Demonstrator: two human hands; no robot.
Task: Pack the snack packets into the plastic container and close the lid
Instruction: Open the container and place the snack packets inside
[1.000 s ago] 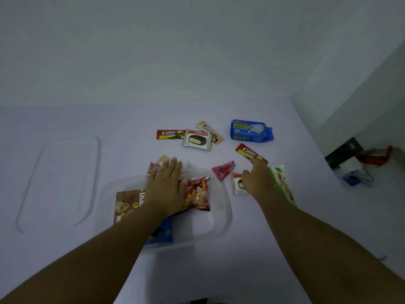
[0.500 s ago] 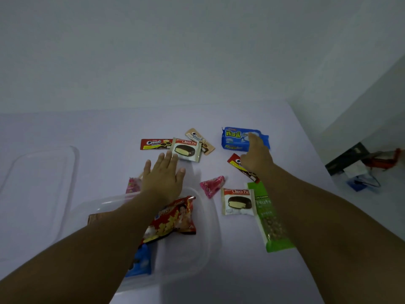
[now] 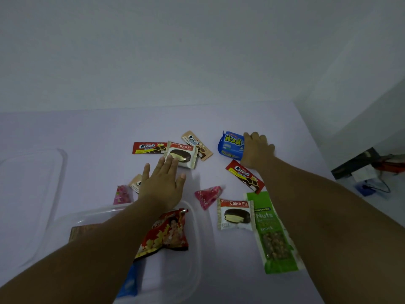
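I am reaching over a pale counter [image 3: 76,132] with both hands. The clear plastic container [image 3: 198,233] is sitting at the near edge, lidless, already holding a red snack bag [image 3: 168,233], a brown packet [image 3: 75,234] and a blue one [image 3: 130,284]. Its lid [image 3: 58,172] is lying flat by the left edge.

My left hand [image 3: 161,187] is hovering flat, fingers straight, holding nothing, fingertips just at a "Choco Pie" packet [image 3: 182,153]. My right hand [image 3: 255,151] is curling over the blue biscuit pack [image 3: 229,144] toward the far right of the counter, gripping it as far as I can tell.

Risks, as I judge them: my right forearm is crossing above the red "Cream-O" packet [image 3: 245,175] and the green "Nuts" bag [image 3: 271,233], so dragging back low could sweep them toward the right edge. The blue pack is bulky and could stop the lid seating if it lands on the red bag.

Readable writing: "Choco Pie" on the second pie [image 3: 235,215] too; "Cream-O" on the far red stick [image 3: 148,147] and the beige stick [image 3: 196,143]; yellow Thai lettering on the blue pack. Two pink sweets [image 3: 208,195] [image 3: 120,194] are unreadable.
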